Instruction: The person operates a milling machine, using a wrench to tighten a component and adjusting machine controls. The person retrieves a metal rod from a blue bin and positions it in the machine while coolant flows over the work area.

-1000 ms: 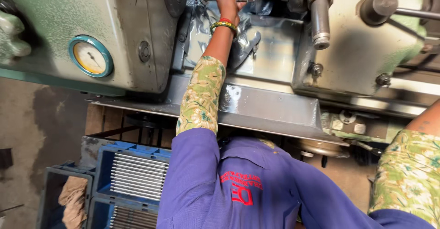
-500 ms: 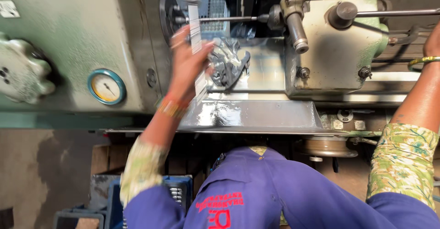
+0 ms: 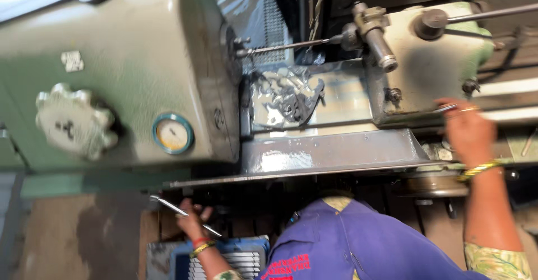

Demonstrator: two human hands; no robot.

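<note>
- Left hand (image 3: pixel 193 219): low in frame, under the machine's front edge, fingers closed round a thin metal rod (image 3: pixel 182 214). Rod is slim, shiny, lies slanted from upper left to lower right across the hand. Red and yellow bangles on the wrist.
- Right hand (image 3: pixel 469 133): up at the right side of the machine, against the lower edge of the pale green housing (image 3: pixel 431 67). Blurred; a small bright metal bit shows at the fingertips, but can't tell if the hand grips it or only touches. Yellow bangle (image 3: pixel 477 170) on the wrist, patterned sleeve below.
- Machine body (image 3: pixel 112 73): big, worn green casting, takes up the left half. Lobed knob (image 3: pixel 75 122) on its face, round dial gauge (image 3: pixel 172 134) w/ blue rim just right of it.
- Spindle shaft (image 3: pixel 291 46): thin, runs horiz. from the body across to the housing.
- Metal shavings (image 3: pixel 288 98): curly, shiny heap in the tray under the shaft, betw. body and housing.
- Steel apron plate (image 3: pixel 330 152): grey, below the tray.
- Blue crate (image 3: pixel 224 257): on the floor by the left hand, ribbed metal part inside.
- Purple garment (image 3: pixel 358 241): person's front, bottom centre.
</note>
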